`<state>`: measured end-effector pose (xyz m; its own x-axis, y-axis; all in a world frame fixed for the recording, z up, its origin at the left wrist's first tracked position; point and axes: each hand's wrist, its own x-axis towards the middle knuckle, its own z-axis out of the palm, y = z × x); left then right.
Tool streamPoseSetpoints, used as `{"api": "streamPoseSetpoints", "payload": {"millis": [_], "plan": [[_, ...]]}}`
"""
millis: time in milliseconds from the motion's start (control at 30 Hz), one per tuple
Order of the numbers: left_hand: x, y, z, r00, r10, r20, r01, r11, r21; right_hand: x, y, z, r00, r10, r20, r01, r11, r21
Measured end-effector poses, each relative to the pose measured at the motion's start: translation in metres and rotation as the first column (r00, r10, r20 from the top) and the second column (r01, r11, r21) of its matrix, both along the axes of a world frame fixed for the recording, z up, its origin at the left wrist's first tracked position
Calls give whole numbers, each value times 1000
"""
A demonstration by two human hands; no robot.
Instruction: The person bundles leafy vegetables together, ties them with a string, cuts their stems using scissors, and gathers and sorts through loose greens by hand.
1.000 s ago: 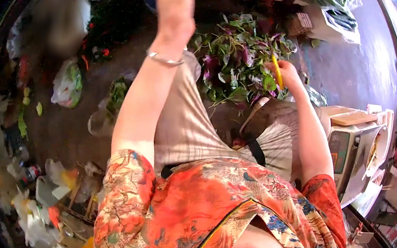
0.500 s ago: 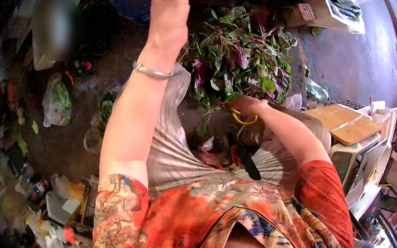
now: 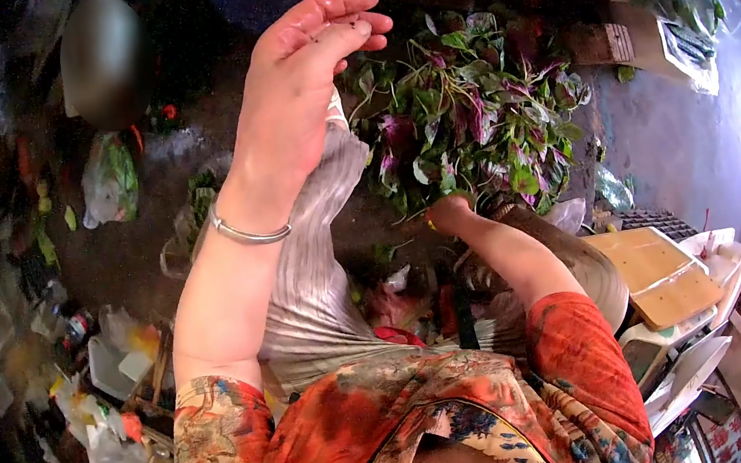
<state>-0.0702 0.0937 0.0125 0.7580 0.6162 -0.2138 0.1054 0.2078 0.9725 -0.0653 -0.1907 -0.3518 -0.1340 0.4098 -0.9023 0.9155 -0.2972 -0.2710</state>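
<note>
Leafy greens (image 3: 478,112), purple-tinged, one heap: lay just beyond the right hand (image 3: 452,214), whose grip could not be told. Left hand (image 3: 300,69): was raised left of the heap, loosely open.

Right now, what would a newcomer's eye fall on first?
Probably the left hand, raised at upper centre-left, a silver bangle on its wrist. Next, the heap of purple-green leaves to its right, the right hand at its near edge. The patterned red shirt fills the bottom centre.
</note>
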Motion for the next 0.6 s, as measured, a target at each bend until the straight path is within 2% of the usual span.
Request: {"api": "streamPoseSetpoints", "payload": {"millis": [67,133,167,200,233,267,300,333,400,467,500,533,600], "plan": [[-2,0,-2,1000,-16,-15,15,1000,-19,8,17,27,997,72,42,-71,997,-39],[-1,2,-2,999,-39,-25,38,999,-26,18,32,47,999,28,-44,-15,966,258],[-1,1,-1,999,-32,-29,31,999,-34,17,37,30,998,-69,3,62,906,419],[-2,-1,0,999,-23,-31,22,999,-43,22,47,12,985,-171,34,121,813,569],[-2,-2,0,999,-23,-34,22,999,-43,32,71,19,915,-404,-18,304,657,690],[-2,-2,1,999,-33,-34,31,999,-44,46,89,27,860,-509,-20,291,459,839],[-1,-3,2,998,-44,-33,42,998,-41,70,107,40,840,-541,-44,260,330,908],[1,-4,2,998,-48,-35,47,998,-33,88,122,59,781,-624,14,294,387,874],[2,-7,1,997,-52,-52,48,996,-77,120,137,58,689,-724,34,269,299,916],[4,-8,1,996,-62,-66,57,995,-85,136,144,49,516,-856,35,425,292,857],[5,-10,3,995,-59,-78,52,995,-80,141,147,45,426,-904,38,592,310,744],[6,-11,5,994,-55,-91,48,996,-75,144,142,42,425,-902,83,650,367,666],[7,-11,3,995,-65,-77,59,995,-79,144,126,35,549,-815,184,624,546,559]]}}
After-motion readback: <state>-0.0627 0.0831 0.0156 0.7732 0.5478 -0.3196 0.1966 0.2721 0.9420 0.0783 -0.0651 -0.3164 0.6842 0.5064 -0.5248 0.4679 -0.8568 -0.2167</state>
